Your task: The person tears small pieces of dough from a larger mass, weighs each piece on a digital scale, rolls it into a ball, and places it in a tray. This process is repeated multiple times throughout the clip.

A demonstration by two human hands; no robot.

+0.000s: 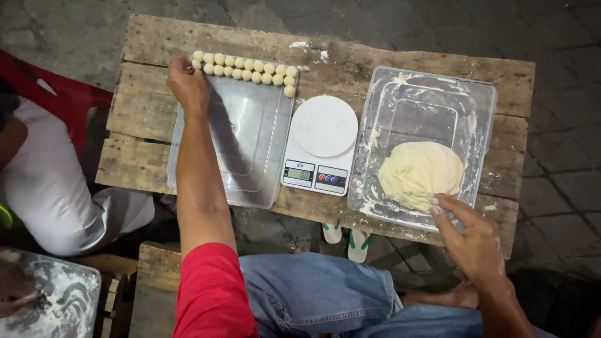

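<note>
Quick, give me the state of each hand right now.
Left hand: closed, at the dough balls; whether it holds one cannot be told.
Right hand: fingertips pinching the dough lump.

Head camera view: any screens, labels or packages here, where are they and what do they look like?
Scale screen: small greenish rectangle, front left of the white kitchen scale, mid-table.
Scale buttons: red and blue dots on a dark strip beside the screen.
No packages or signs.
</note>
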